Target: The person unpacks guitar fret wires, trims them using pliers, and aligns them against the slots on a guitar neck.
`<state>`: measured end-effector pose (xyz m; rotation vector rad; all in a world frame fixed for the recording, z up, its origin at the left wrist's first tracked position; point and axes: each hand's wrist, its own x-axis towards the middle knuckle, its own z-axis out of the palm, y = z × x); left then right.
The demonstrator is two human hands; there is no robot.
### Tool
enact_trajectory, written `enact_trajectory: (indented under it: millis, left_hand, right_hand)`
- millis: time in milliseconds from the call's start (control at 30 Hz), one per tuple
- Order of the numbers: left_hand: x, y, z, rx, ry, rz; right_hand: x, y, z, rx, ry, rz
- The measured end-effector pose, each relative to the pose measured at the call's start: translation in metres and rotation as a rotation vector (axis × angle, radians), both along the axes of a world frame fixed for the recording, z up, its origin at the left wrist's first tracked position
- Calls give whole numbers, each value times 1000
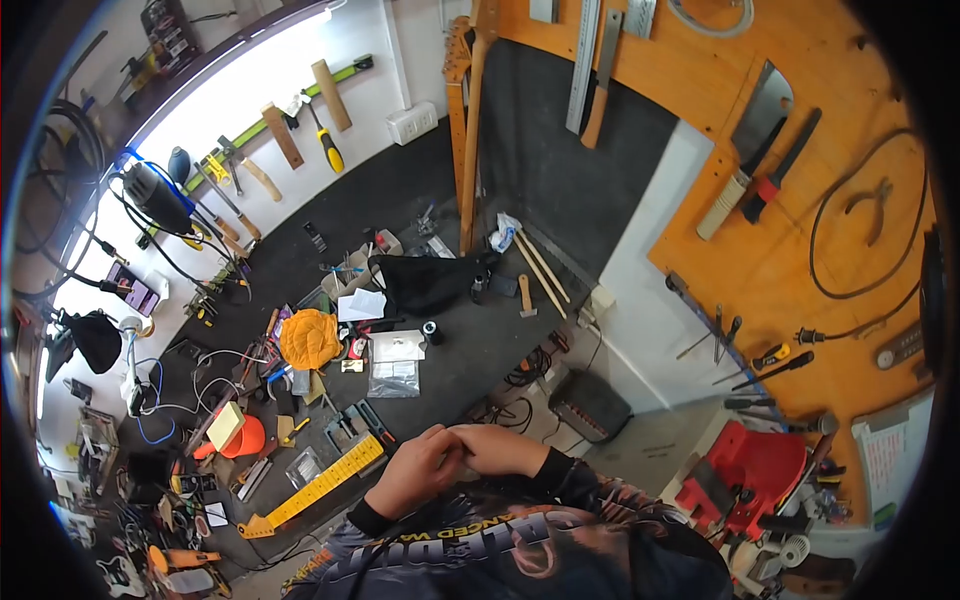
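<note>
Firstly, left hand [412, 470] and right hand [500, 451], pressed together; guitar neck [325, 482] (yellow, fretted) lay near the left.

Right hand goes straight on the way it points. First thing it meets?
The left hand: the right hand points across at it, and the two look to be touching already. Some fingers are hidden, so the exact contact spot is unclear.

One yellow guitar neck [325, 483] lies left of the fingers [433, 442], two wooden sticks [543, 267] beyond them, one red machine [768, 465] rightward.
</note>
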<state>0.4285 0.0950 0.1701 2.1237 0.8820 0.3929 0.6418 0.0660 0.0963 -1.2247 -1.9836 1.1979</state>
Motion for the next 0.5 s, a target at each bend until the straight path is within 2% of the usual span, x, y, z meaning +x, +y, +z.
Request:
enact_trajectory:
  millis: [67, 200, 267, 500]
  left_hand:
    - [-1, -1, -2, -4, -42, 36]
    - [-1, 2, -3, 20, -69, 60]
    - [2, 4, -2, 49, -83, 54]
    - [21, 7, -4, 87, -117, -28]
  right_hand:
    - [-2, 8, 3, -33, 4, 83]
    - [-1, 10, -10, 34, 36, 68]
    - [2, 7, -3, -48, -9, 30]
    - [17, -15, -6, -81, -60, -92]
